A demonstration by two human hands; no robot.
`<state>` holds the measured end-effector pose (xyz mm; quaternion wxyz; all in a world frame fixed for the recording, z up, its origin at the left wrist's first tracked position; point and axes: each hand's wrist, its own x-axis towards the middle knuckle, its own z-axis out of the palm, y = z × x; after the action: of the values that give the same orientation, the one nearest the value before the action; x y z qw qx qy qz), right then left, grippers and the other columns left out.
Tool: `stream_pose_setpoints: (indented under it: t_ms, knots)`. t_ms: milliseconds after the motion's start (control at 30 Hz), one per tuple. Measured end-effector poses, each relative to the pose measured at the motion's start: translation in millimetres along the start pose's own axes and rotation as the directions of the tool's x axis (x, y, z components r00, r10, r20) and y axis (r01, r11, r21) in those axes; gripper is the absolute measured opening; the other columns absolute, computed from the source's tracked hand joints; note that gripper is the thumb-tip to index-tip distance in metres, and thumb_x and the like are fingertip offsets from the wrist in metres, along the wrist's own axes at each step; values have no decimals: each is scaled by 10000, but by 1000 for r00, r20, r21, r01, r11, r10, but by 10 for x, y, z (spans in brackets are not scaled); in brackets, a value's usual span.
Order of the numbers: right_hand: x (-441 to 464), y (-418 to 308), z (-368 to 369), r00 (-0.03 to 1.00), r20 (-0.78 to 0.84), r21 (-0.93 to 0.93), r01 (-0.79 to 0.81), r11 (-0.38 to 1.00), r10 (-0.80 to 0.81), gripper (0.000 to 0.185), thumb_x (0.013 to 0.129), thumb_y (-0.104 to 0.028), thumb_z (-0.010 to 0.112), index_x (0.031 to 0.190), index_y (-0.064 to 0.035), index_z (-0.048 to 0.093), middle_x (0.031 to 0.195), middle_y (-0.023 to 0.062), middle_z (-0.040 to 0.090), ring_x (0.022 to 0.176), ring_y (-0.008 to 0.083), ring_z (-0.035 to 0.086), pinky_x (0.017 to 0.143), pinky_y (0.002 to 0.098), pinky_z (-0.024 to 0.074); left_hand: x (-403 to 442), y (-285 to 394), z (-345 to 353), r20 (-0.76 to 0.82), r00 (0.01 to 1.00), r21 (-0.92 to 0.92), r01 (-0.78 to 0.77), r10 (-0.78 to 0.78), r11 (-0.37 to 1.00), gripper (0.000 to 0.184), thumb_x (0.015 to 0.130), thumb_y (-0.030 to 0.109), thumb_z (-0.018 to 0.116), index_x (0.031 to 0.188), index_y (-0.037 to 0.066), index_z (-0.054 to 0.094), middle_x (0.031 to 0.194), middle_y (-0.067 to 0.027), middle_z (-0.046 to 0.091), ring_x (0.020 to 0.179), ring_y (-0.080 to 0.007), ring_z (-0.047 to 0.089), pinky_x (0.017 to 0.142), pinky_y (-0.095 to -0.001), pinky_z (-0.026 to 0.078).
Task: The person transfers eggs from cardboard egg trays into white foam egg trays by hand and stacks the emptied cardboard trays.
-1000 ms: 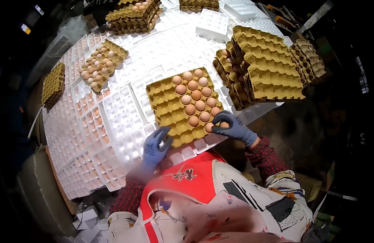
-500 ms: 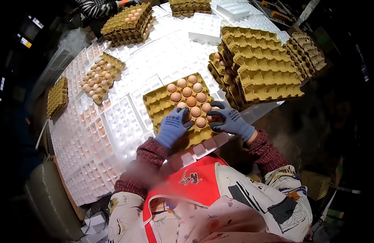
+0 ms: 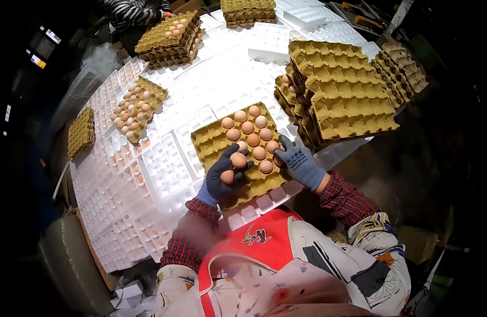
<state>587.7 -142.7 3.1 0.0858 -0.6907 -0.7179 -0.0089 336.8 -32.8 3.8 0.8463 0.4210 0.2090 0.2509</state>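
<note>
In front of me a brown pulp egg tray point(image 3: 207, 141) lies with several brown eggs point(image 3: 252, 140) in its middle and right cups; its left cups show bare. My left hand point(image 3: 218, 171), in a blue-grey glove, is turned palm up over the tray's near left part. Two eggs point(image 3: 237, 160) rest in it, with the fingers curled about them. At the tray's right edge, my gloved right hand point(image 3: 300, 162) has its fingertips closed round an egg point(image 3: 278, 159), which is partly hidden by the fingers.
Tall stacks of pulp trays point(image 3: 349, 95) stand to the right. A part-filled tray point(image 3: 139, 109) and a small tray stack point(image 3: 81, 133) lie left. White plastic trays point(image 3: 161, 161) cover the table, some holding eggs. Across it, a person in a striped sleeve point(image 3: 131, 13) is beside stacked trays point(image 3: 169, 41).
My left hand has turned from palm down on the eggs to palm up, now with two eggs in it. My right hand stays at the tray's right edge, slightly rotated.
</note>
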Motion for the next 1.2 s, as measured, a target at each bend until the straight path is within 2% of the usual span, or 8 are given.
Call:
stream_pose_setpoints:
  t_ms: [100,200,333,533,767,900,1100,1200]
  knots:
    - [37,-80,-47,996,85,-75,-1,997,7,204,829,-200,646,1023,-135,637,1223,121,533,881,293,585,707,414,495,131,104,270,4,990,225,139,-144,964,480,896,245,641,1353,128,551,1344,-88,540,1162,-238,590,920,-355,513]
    - [6,1,-7,998,45,-75,37,996,-34,219,809,-193,662,1013,-116,639,1226,133,536,896,292,588,694,427,501,285,-269,435,143,975,989,-132,171,-70,488,788,430,758,1193,187,636,1267,-131,540,1085,-295,593,861,-410,526]
    - [7,51,-102,994,-54,435,-64,898,97,343,795,-169,719,1121,-110,629,1225,104,539,948,221,624,702,352,538,547,-970,553,83,968,855,53,237,-516,480,708,382,739,1058,78,616,1178,-153,519,1050,-310,527,821,-401,485]
    - [160,-396,53,866,280,895,-79,-439,415,366,988,-219,613,1303,-48,541,1121,38,627,890,126,625,723,244,529,-309,-141,278,-206,865,919,11,457,394,437,769,355,790,1102,112,645,1168,-128,568,981,-328,617,794,-418,529]
    - [817,-2232,352,826,181,684,284,672,-533,417,750,-241,757,1135,-133,639,1316,157,518,1123,331,580,821,427,541,-2144,-295,-1265,-570,665,789,607,482,96,428,731,350,787,1053,104,649,1196,-127,556,1014,-310,596,849,-419,511]
    - [1026,-3015,1105,682,355,163,628,761,-640,344,803,-200,685,1128,-114,612,1297,147,488,1056,332,580,786,432,555,-2273,-493,-1567,-484,759,836,547,436,-24,495,768,344,745,1219,175,632,1270,-120,550,1088,-325,590,881,-432,513]
    - [1162,-3321,1166,830,27,530,461,712,-557,387,885,-271,605,1218,-77,574,1285,166,519,1093,360,546,894,458,500,-2620,-449,-1822,-370,821,923,379,435,69,453,863,224,650,1284,62,596,1330,-179,560,1202,-342,548,999,-408,465]
    - [1130,-3448,1399,867,117,338,424,841,-484,568,939,-383,542,1410,-77,458,1474,203,386,1383,447,309,1121,628,197,-2428,-213,-1866,-483,627,864,229,611,448,375,892,86,602,1261,23,598,1303,-195,580,1210,-355,545,1025,-397,445]
